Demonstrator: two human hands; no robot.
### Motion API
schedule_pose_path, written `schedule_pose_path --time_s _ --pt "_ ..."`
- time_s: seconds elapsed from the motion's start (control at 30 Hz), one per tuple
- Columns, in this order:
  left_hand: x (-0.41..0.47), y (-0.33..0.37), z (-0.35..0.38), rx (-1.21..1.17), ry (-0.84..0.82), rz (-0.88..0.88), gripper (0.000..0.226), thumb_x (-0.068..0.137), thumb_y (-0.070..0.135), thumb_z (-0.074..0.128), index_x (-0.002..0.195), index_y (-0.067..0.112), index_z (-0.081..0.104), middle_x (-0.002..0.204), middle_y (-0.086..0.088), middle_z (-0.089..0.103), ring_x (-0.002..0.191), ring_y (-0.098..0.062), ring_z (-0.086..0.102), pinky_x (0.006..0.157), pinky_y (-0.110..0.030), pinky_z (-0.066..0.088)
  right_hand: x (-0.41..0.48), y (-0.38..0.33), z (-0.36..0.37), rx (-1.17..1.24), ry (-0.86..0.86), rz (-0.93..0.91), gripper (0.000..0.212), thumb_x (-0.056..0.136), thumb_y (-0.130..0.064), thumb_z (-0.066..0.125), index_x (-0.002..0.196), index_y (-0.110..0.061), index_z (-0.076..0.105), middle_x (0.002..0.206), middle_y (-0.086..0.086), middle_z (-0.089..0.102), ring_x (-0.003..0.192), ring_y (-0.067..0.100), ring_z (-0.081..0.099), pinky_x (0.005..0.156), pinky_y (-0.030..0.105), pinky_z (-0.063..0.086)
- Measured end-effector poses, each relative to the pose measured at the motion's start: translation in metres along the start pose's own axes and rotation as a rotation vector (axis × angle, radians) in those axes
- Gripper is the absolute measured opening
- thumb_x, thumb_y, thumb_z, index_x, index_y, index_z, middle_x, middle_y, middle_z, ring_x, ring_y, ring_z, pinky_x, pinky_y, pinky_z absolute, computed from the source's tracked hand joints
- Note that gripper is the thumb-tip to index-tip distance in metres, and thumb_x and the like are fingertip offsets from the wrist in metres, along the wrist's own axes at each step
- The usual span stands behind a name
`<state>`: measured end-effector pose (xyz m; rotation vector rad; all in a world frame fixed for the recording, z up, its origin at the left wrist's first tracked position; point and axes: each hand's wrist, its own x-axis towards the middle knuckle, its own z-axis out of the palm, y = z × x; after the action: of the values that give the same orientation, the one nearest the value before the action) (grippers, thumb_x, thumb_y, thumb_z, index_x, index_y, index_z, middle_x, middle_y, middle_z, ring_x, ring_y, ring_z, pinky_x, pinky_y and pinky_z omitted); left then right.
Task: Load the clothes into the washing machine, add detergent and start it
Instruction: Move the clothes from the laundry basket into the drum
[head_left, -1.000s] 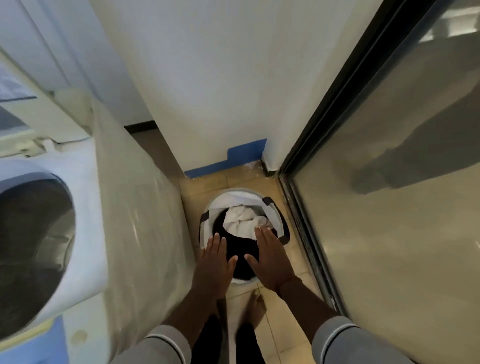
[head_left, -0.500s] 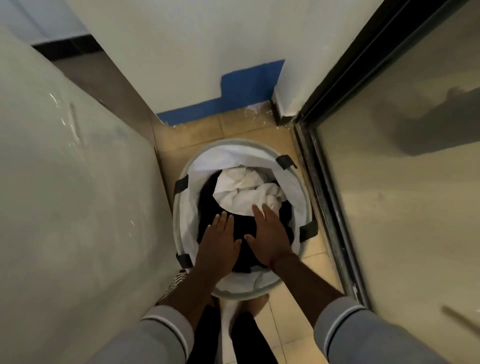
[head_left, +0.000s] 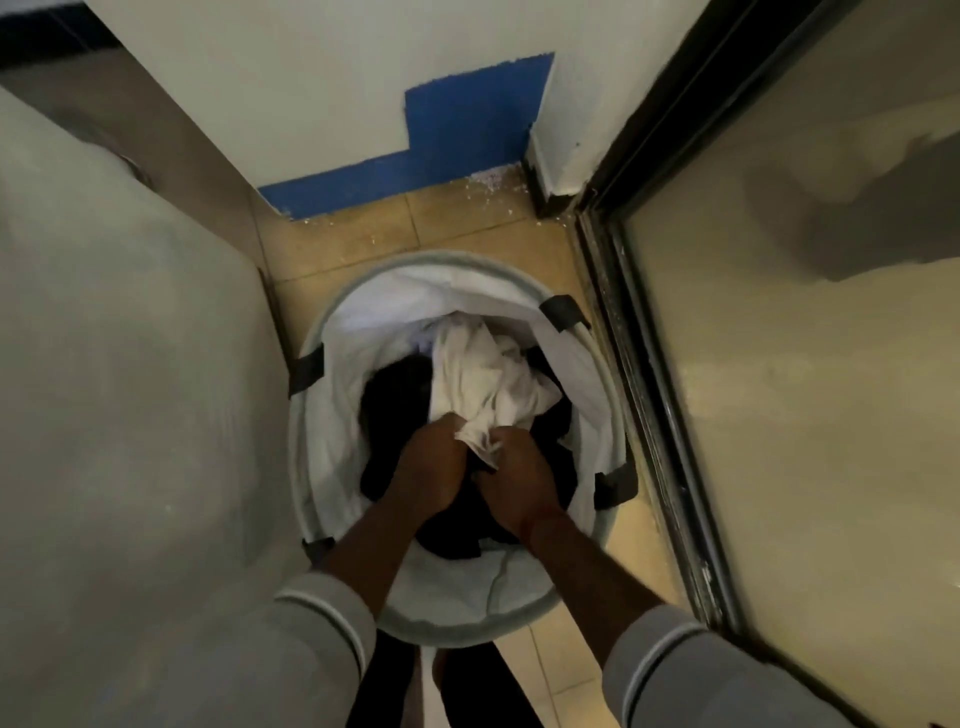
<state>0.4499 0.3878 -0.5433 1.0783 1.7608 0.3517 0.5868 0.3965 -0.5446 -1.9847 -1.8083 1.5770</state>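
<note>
A round grey laundry basket (head_left: 332, 317) with a white liner and dark straps stands on the tiled floor below me. Inside it lie a crumpled white garment (head_left: 483, 374) and dark clothes (head_left: 395, 389). Both hands are down in the basket, side by side. My left hand (head_left: 428, 467) is closed on the clothes, its fingers at the lower edge of the white garment. My right hand (head_left: 511, 486) is closed on the same bunch, a fold of white cloth pinched between the two hands. The washing machine's drum opening is out of view.
The washing machine's pale side panel (head_left: 130, 389) fills the left, close to the basket. A glass sliding door with a dark frame (head_left: 649, 364) runs along the right. A white wall with a blue painted patch (head_left: 467, 135) stands behind the basket. Tan floor tiles surround it.
Both hands dropped from flat and open above the basket into it and closed on the clothes. The view moved down and closer, and the drum opening left the frame.
</note>
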Motion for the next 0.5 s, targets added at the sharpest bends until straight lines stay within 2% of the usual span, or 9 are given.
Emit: schedule_pose_path --time_s 0.07,0.13,0.2,0.23,0.3,0.37,0.4,0.43,0.5 --pt "-0.03 0.027 -0.005 -0.254 0.02 -0.126 0.029 0.091 0.029 0.04 0.099 0.01 0.06 0.097 -0.007 0.063 0.093 -0.026 0.06 0.081 -0.03 0.043 -0.029 -0.009 -0.006 0.135 0.037 -0.025 0.07 0.073 -0.031 0.07 0.135 -0.026 0.039 0.134 0.0 0.045 0.123 0.014 0.047 0.106 0.034 0.042" --pt "-0.059 0.061 -0.018 -0.473 0.009 -0.239 0.019 0.096 0.021 0.044 0.106 0.015 0.059 0.102 -0.003 0.06 0.099 -0.023 0.058 0.084 -0.029 0.044 -0.057 -0.029 -0.019 0.151 -0.013 -0.046 0.091 0.071 -0.031 0.077 0.146 -0.035 0.026 0.143 -0.008 0.03 0.128 0.004 0.035 0.107 0.023 0.035" --pt "-0.092 0.093 -0.038 -0.57 -0.017 -0.235 0.016 0.098 0.011 0.046 0.103 0.018 0.059 0.099 0.001 0.06 0.096 -0.017 0.057 0.078 -0.019 0.046 -0.087 -0.055 -0.038 0.182 0.028 -0.109 0.073 0.079 -0.032 0.072 0.142 -0.035 0.036 0.141 -0.006 0.038 0.127 0.004 0.04 0.107 0.021 0.037" --pt "-0.11 0.107 -0.051 -0.567 -0.019 -0.183 0.018 0.098 0.008 0.047 0.097 0.021 0.06 0.096 0.002 0.062 0.093 -0.015 0.058 0.075 -0.015 0.046 -0.101 -0.066 -0.049 0.21 0.076 -0.134 0.056 0.084 -0.033 0.066 0.137 -0.029 0.045 0.136 -0.003 0.047 0.125 0.006 0.047 0.107 0.028 0.041" --pt "-0.139 0.13 -0.075 -0.515 -0.009 -0.07 0.022 0.096 0.009 0.051 0.087 0.025 0.062 0.088 0.003 0.065 0.088 -0.016 0.061 0.075 -0.015 0.046 -0.129 -0.093 -0.073 0.263 0.126 -0.139 0.029 0.091 -0.028 0.055 0.119 -0.021 0.06 0.118 -0.004 0.062 0.112 0.005 0.058 0.101 0.038 0.047" --pt "-0.168 0.154 -0.103 -0.492 -0.036 0.03 0.011 0.092 0.02 0.057 0.086 0.021 0.066 0.085 0.0 0.068 0.086 -0.018 0.064 0.078 -0.026 0.049 -0.159 -0.126 -0.102 0.22 0.18 -0.188 0.02 0.09 -0.027 0.051 0.105 -0.027 0.065 0.105 -0.012 0.065 0.103 0.003 0.061 0.094 0.036 0.051" --pt "-0.183 0.168 -0.118 -0.477 -0.043 0.08 0.014 0.086 0.03 0.058 0.088 0.02 0.067 0.086 0.001 0.068 0.087 -0.018 0.064 0.079 -0.031 0.049 -0.175 -0.144 -0.116 0.213 0.202 -0.209 0.018 0.088 -0.028 0.051 0.099 -0.029 0.065 0.101 -0.013 0.066 0.099 0.004 0.062 0.091 0.036 0.052" --pt "-0.196 0.18 -0.133 -0.452 -0.057 0.122 0.021 0.079 0.037 0.058 0.091 0.022 0.066 0.089 0.005 0.068 0.089 -0.015 0.063 0.08 -0.031 0.049 -0.189 -0.162 -0.13 0.208 0.235 -0.235 0.015 0.088 -0.028 0.052 0.095 -0.03 0.065 0.098 -0.014 0.066 0.097 0.005 0.062 0.089 0.035 0.053" --pt "-0.222 0.205 -0.161 -0.389 -0.07 0.197 0.034 0.072 0.036 0.062 0.105 0.033 0.058 0.105 0.014 0.062 0.1 0.0 0.058 0.089 -0.026 0.048 -0.214 -0.193 -0.157 0.189 0.285 -0.306 0.015 0.088 -0.018 0.058 0.09 -0.03 0.066 0.094 -0.015 0.067 0.094 0.004 0.064 0.086 0.029 0.052"
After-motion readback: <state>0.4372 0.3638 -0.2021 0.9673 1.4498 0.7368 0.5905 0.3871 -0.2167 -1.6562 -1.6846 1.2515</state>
